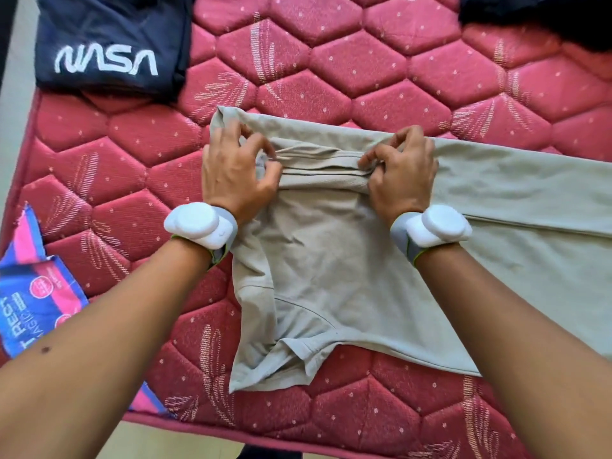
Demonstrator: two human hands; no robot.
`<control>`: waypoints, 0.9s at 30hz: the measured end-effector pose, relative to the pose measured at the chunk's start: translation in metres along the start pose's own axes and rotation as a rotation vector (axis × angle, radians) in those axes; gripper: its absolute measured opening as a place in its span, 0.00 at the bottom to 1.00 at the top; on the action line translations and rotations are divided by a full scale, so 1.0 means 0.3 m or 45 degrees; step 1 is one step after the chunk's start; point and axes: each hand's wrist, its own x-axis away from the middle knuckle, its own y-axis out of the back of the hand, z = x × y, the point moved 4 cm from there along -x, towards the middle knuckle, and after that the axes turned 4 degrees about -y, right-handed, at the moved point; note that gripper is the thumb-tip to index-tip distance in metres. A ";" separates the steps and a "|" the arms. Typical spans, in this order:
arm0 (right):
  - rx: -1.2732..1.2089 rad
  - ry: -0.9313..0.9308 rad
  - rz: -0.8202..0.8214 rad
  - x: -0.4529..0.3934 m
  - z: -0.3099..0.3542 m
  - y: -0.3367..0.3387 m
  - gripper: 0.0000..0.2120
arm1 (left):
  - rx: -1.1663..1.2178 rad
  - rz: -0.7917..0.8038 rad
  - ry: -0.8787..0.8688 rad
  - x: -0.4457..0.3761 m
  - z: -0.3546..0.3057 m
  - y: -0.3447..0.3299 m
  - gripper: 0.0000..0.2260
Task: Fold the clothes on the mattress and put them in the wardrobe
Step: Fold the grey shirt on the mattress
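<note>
Now both hands, left (236, 170) and right (402, 175), pinch the beige shirt (331, 266), arms outstretched.

The beige garment (381, 260) runs off the right edge. At the far right, a dark garment (546, 18) is cut by the top edge. The blue-pink label (29, 303) at near left is partly cropped, its print unreadable.

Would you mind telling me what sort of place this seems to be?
Probably a bedroom or sleeping area at home. A bare red quilted mattress fills the view, a folded navy NASA shirt lies on it, and both hands, left hand and right hand, pinch a beige shirt mid-fold.
</note>
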 end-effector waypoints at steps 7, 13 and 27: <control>0.441 0.409 0.366 0.119 0.027 -0.169 0.34 | -0.245 0.521 -0.287 0.076 -0.069 -0.174 0.29; 0.228 0.454 0.100 0.168 0.042 -0.044 0.23 | 0.092 0.123 0.066 0.107 -0.050 -0.007 0.24; -0.101 0.963 0.853 0.672 0.246 -0.100 0.27 | 0.607 -0.508 1.146 0.579 0.186 0.146 0.17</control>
